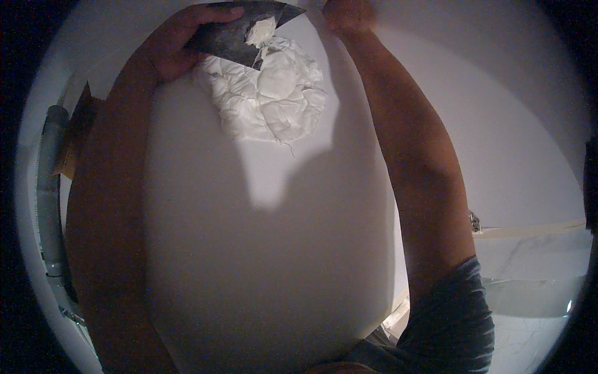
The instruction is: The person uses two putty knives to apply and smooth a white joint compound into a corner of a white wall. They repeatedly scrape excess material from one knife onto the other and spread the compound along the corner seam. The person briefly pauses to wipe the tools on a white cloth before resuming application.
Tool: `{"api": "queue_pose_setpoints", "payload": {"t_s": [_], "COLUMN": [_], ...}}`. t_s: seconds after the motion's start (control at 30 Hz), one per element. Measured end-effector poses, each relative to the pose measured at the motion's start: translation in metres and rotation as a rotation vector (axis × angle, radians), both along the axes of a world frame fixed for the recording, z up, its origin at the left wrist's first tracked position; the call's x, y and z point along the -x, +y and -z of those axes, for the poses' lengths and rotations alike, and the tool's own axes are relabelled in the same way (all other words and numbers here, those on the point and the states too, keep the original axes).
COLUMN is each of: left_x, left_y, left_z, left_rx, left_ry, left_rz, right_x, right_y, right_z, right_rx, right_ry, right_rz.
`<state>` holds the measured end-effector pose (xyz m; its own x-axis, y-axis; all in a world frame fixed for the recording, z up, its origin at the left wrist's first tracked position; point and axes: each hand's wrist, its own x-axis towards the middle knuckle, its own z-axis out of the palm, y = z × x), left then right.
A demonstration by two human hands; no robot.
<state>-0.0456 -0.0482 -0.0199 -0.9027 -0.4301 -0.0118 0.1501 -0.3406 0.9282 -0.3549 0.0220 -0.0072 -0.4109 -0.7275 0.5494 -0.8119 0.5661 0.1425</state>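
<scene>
At the top left my left hand [180, 38] grips a dark, flat putty blade [221, 38], thumb over its upper face. A lump of white paste [261, 31] sits on this blade near its right side. Just below lies a crumpled white cloth [274, 93], on a smooth white surface [268, 262] between my arms. My right hand [350, 15] is at the top edge, to the right of the blade, with its fingers curled in. The frame edge and dim light hide what it holds, if anything.
Along the left side runs a grey pipe [51, 193], with a brown cardboard piece [78, 134] beside it. At the right, a small metal fitting [475, 222] sits by a pale strip [529, 230] above glossy, marble-like panels [529, 262]. White wall [498, 137] rises beyond my right arm.
</scene>
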Motion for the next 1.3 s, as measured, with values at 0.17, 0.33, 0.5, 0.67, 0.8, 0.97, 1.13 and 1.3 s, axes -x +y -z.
{"api": "queue_pose_setpoints", "payload": {"t_s": [0.17,0.33,0.5,0.67,0.8,0.97,1.13,1.3], "left_x": [-0.004,-0.003,-0.001,0.0,-0.002,0.002,0.003,0.007], "left_y": [-0.001,-0.001,0.0,0.002,0.001,0.003,0.002,0.001], "left_z": [0.001,0.001,-0.001,-0.001,0.0,-0.001,0.002,0.005], "left_rx": [0.001,-0.006,-0.011,-0.017,-0.027,-0.037,-0.042,-0.006], "left_ry": [-0.008,-0.003,-0.004,0.0,-0.005,-0.004,0.002,0.033], "left_rz": [-0.011,-0.008,-0.005,-0.002,-0.01,-0.005,0.007,-0.004], "right_x": [-0.023,-0.028,-0.021,0.023,0.007,0.023,0.021,0.014], "right_y": [0.004,0.01,0.013,0.008,0.011,0.007,0.009,0.011], "right_z": [-0.001,-0.004,0.005,0.01,-0.002,0.003,0.0,0.0], "right_rx": [-0.066,-0.098,-0.088,0.148,0.159,0.239,0.185,0.122], "right_ry": [-0.081,-0.139,-0.048,-0.037,-0.112,-0.007,-0.04,-0.07], "right_rz": [0.025,0.02,-0.007,-0.16,-0.211,-0.279,-0.242,-0.152]}}
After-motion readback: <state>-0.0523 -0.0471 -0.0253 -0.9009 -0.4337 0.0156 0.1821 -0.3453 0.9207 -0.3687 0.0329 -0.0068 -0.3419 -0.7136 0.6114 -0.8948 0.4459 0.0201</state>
